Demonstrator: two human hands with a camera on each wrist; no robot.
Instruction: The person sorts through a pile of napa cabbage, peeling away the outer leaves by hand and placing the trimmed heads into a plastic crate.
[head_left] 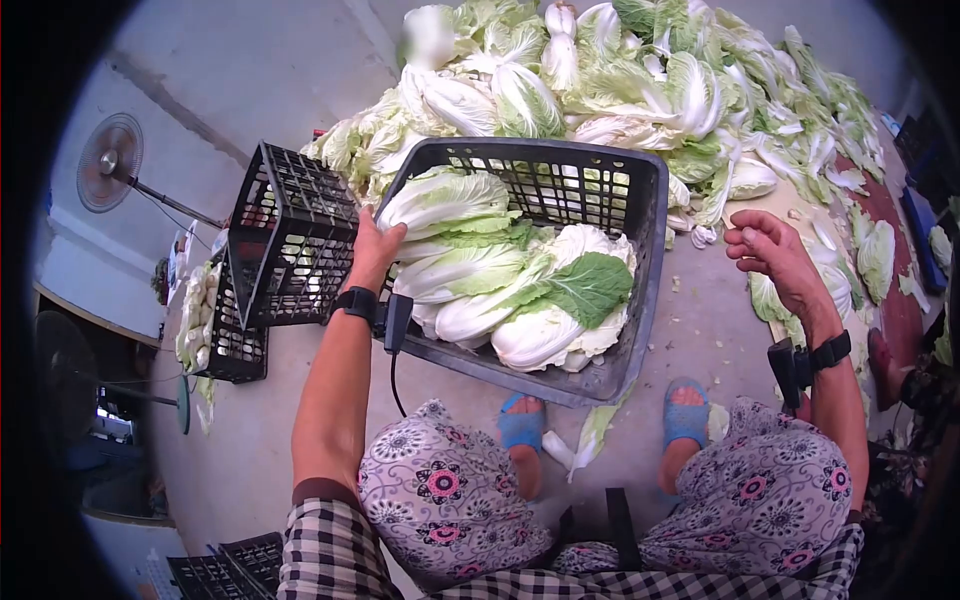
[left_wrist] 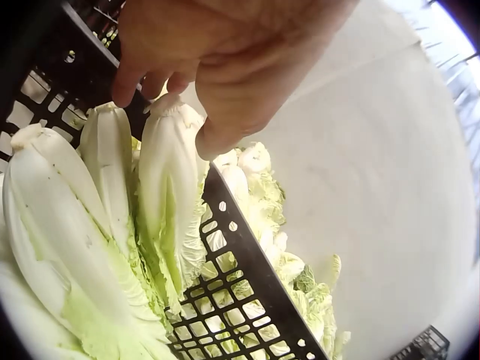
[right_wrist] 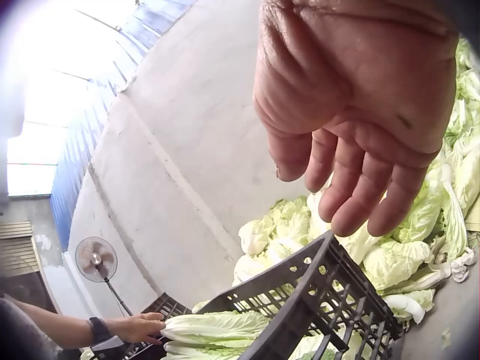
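Observation:
A black crate (head_left: pixel 655 250) holds several napa cabbages (head_left: pixel 450 270), with a dark green leaf (head_left: pixel 590 288) on top. My left hand (head_left: pixel 372 250) is at the crate's left rim, by the white base of a cabbage (left_wrist: pixel 169 157); thumb and fingers lie apart on either side of that base, and firm contact is hard to tell. Off the crate's right side, my right hand (head_left: pixel 780 260) hangs in the air holding nothing. Its fingers (right_wrist: pixel 360 180) are loosely bent in the right wrist view, above the crate's corner.
A large heap of cabbages and leaves (head_left: pixel 690 95) lies behind the crate and to its right. Stacked black crates (head_left: pixel 300 240) stand at the left, near a fan (head_left: pixel 110 162). Loose leaves (head_left: pixel 595 440) lie on the floor between two sandaled feet.

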